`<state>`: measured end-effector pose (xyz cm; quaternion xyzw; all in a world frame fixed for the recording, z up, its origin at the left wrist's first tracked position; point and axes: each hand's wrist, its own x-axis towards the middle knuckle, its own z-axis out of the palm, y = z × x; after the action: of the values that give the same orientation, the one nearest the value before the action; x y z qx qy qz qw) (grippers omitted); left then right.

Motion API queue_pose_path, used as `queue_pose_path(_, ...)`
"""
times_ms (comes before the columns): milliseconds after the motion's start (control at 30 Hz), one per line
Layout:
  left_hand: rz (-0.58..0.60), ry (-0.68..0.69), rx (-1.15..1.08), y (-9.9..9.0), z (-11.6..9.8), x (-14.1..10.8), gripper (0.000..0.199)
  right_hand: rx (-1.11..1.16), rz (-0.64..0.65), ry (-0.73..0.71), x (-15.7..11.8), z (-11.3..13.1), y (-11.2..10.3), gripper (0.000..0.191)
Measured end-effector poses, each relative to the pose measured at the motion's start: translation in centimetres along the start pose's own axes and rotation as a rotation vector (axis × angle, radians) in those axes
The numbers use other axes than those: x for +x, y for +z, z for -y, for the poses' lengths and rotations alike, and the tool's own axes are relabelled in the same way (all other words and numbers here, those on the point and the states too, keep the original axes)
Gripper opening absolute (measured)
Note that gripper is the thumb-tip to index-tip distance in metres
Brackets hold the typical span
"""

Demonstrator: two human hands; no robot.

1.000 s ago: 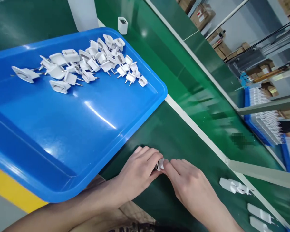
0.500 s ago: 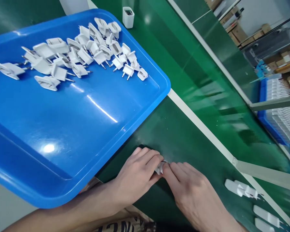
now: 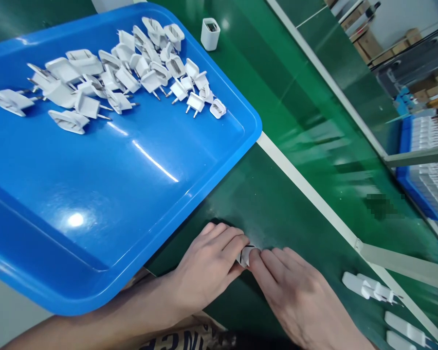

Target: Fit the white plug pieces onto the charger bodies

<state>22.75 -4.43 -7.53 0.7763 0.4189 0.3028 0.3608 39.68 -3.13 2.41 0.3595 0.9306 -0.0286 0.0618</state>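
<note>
Item 1: small white plastic piece (image 3: 244, 256), dark line along its upper edge, mostly hidden by fingers. Location: between the two hands, low over the dark green smooth worktop (image 3: 237, 194), near the lower edge of the blue tray.

Item 2: left hand (image 3: 209, 262). Fingers closed round the piece at its left end, thumb beneath.

Item 3: right hand (image 3: 295, 289). Closed in, thumb and forefinger gripping or pressing the piece's right end; the exact contact is hidden.

Item 4: shallow blue plastic tray (image 3: 113, 209). Bears a loose heap of white two-pin plug heads (image 3: 127, 78) along its far side.

Item 5: white open-topped box-shaped housing (image 3: 210, 35), upright beyond the tray's far corner.

Item 6: long white plug units with metal pins (image 3: 368, 287), lying at the right.

Handling notes, by judgement: the step looks like two-handed pressing or fitting at the piece's right end. Best served by a steady left grip, the right hand's pressure straight along the piece, and fingertips clear of any seam. Force is better built gradually; a tilted push could skew the parts or slip. Keeping the work low over the worktop would shorten any drop.
</note>
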Motion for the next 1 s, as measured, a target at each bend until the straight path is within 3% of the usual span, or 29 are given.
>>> queue_pose_path(167, -0.017, 0.015, 0.005, 0.1, 0.0, 0.0, 0.016, -0.041, 0.0, -0.102, 0.4, -0.6, -0.4, 0.026)
queue_pose_path(467, 0.009, -0.009, -0.011, 0.1, 0.1, 0.0, 0.018, 0.067, 0.04, 0.038, -0.3, 0.0, 0.4, 0.03)
queue_pose_path(733, 0.022, -0.018, -0.002, 0.1, 0.0, 0.0, 0.015, 0.189, 0.067, 0.013, -0.3, -0.4, 1.0, 0.036)
queue_pose_path(1000, 0.033, -0.005, 0.017, 0.0, 0.0, 0.0, 0.012, 0.043, -0.031, 0.074, -0.7, 0.8, 1.9, 0.036)
